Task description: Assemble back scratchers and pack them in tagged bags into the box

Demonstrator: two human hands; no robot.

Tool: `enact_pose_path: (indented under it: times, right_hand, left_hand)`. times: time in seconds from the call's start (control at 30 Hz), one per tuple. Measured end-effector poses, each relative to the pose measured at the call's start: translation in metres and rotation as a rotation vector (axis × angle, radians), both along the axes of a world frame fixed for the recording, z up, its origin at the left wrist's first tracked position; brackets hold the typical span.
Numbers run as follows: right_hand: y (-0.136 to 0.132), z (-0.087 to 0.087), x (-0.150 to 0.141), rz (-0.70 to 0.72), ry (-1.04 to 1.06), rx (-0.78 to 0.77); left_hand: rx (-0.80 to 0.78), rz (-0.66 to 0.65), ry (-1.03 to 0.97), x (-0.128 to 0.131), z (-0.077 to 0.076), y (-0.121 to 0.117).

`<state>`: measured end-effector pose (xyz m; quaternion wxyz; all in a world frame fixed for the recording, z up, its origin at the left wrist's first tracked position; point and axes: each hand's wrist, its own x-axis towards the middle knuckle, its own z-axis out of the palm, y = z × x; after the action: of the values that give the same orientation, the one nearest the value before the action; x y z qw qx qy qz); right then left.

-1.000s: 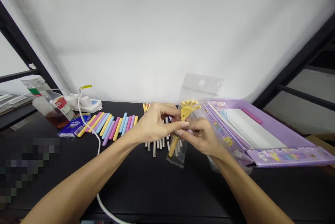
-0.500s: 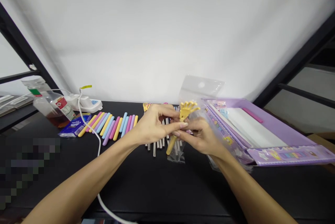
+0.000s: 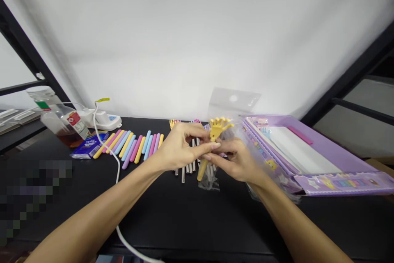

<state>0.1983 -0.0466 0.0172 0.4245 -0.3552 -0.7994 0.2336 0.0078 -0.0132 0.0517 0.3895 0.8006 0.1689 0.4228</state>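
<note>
A yellow back scratcher [image 3: 217,126] with a hand-shaped head stands tilted between my two hands, head up, its yellow handle [image 3: 202,169] pointing down. My left hand [image 3: 184,146] pinches it just below the head, thumb on the near side. Closed around the same spot, my right hand [image 3: 235,158] grips from the other side, fingertips touching those of the left. Clear plastic bag film [image 3: 234,99] rises behind the scratcher, and more shows below my fingers; whether the scratcher is inside it I cannot tell. Behind my hands lie several metal rods [image 3: 183,174] with coloured hand-shaped heads, partly hidden.
Several pastel handles [image 3: 140,148] lie in a row at left. Beside them are a blue packet [image 3: 89,146], a bottle [image 3: 63,119], a power strip [image 3: 107,121] and a white cable [image 3: 118,172]. On the right sits an open purple box [image 3: 338,183].
Both hands keep their grip on the yellow back scratcher with almost no movement. The whole view has shifted slightly.
</note>
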Motion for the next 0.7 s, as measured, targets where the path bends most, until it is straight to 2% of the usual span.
enact_pose_path:
  times: [0.1, 0.17, 0.33, 0.4, 0.53, 0.7]
  right_hand:
    - [0.002, -0.002, -0.002, -0.060, -0.039, -0.039]
    - [0.003, -0.001, -0.001, -0.060, -0.023, -0.115]
    - [0.002, 0.005, 0.008, 0.057, -0.017, -0.395]
    - [0.000, 0.007, 0.009, 0.098, -0.012, -0.470]
    - [0.001, 0.007, 0.006, 0.090, 0.028, -0.543]
    - [0.007, 0.002, 0.009, 0.040, 0.079, -0.639]
  left_hand:
    - [-0.139, 0.010, -0.013, 0.001, -0.001, 0.004]
    - [-0.259, 0.031, -0.089, -0.001, -0.002, 0.009]
    - [-0.464, 0.178, -0.519, -0.016, -0.003, 0.031]
    - [-0.546, 0.238, -0.614, -0.024, -0.006, 0.039]
    - [-0.657, 0.291, -0.626, -0.028, -0.016, 0.045]
    - [-0.623, 0.252, -0.574, -0.022, -0.022, 0.040]
